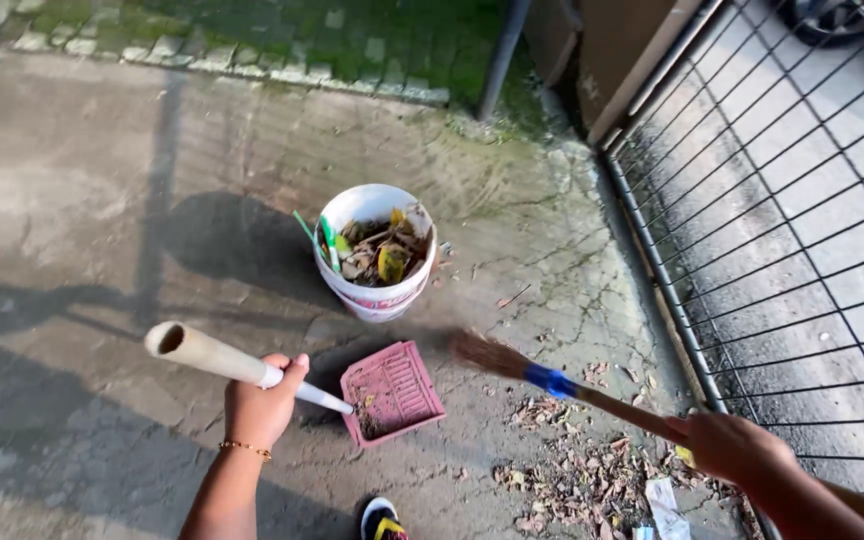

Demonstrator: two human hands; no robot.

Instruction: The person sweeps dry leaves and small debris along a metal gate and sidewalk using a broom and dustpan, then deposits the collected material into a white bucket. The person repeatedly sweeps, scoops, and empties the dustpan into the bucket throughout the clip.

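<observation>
Outdoors, the person stands on a cracked concrete floor (82, 180) with one shoe (382, 520) showing at the bottom edge. The left hand (260, 402) has its fingers (292, 368) wrapped tight round the long pale handle (214, 355) of a red dustpan (392, 392), which rests on the floor with its open mouth turned toward the right, a little dirt lying inside. The right hand (730, 448) is closed round the brown stick of a small broom (552, 382) with a blue band; its bristles are blurred and sit just beside the dustpan's right edge, close above the floor. Just behind the dustpan stands a white bucket (377, 295), upright and filled with dry leaves, twigs and a few green strips. A scatter of dry leaves (577, 475) lies on the floor below the broom, near the right hand, with a scrap of white paper (664, 500) among them. Along the right runs a metal grid gate (782, 250) with a road behind it. A mossy strip of paving (252, 40) crosses the top.
</observation>
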